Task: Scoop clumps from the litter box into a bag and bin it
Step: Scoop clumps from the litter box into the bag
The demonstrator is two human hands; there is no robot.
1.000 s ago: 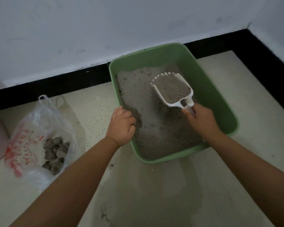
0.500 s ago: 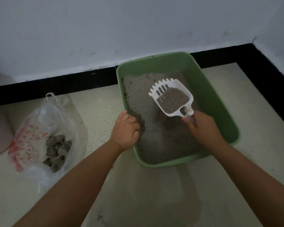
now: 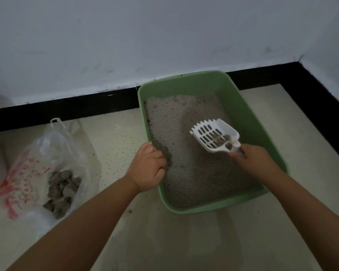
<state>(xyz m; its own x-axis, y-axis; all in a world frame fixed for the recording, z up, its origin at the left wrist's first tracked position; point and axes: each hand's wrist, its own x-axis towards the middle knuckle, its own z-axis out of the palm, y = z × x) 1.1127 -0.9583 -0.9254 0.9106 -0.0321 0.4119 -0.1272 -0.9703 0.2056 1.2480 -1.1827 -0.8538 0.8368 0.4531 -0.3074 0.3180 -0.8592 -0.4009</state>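
Clumps (image 3: 219,140), a few small dark bits, sit at the heel of the scoop (image 3: 213,136), which you hold raised over the grey litter (image 3: 186,153) in the right half of the box (image 3: 249,114). Your right hand (image 3: 252,161) pinches the scoop's short handle, fingers curled round it; your left hand (image 3: 149,169) grips the box's left rim with curled fingers, steadying it. The step in hand looks like sifting: most loose grains seem to have fallen through the slots already, so give only a light shake and keep the scoop level, or tipped slightly toward its heel, so the bits do not roll off the toothed front edge. Carry it low and slowly across to the bag (image 3: 47,167), which lies on the floor (image 3: 114,137) well to the left of the box, and hold the box until the scoop is past its rim. The bag is thin, clear, crinkled plastic with red print, limp and partly collapsed, and its mouth may need holding open; it already holds a heap of lumpy grey-brown pieces (image 3: 61,190). The box is smooth green plastic with rounded corners and sloping walls. The scoop is stiff white plastic with rows of oblong slots. The litter is fine, dry and granular, banked unevenly, and stray grains speckle the pale floor.
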